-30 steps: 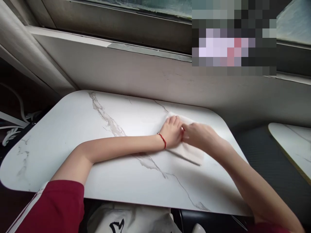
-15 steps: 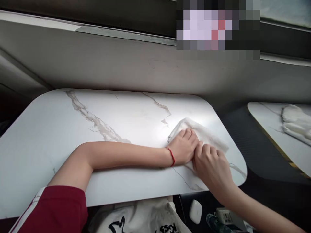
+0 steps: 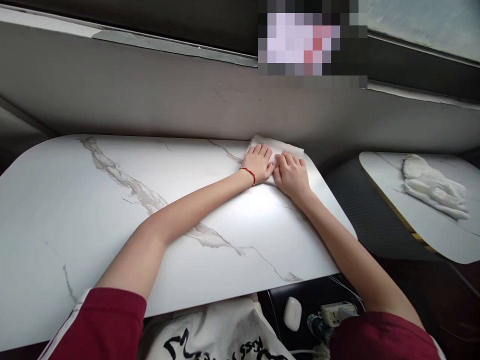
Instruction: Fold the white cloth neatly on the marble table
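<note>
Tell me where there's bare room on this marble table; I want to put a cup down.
The marble table is bare left of the left forearm, out to its rounded left end, and in the near strip between both forearms. The far right corner is crowded: left hand and right hand press a white cloth there.

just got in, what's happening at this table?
A person presses a white cloth flat onto the white marble-patterned table with both hands. The left hand and right hand lie side by side on it, at the table's far right corner by the wall. A second white cloth lies untouched on the neighbouring table to the right.
</note>
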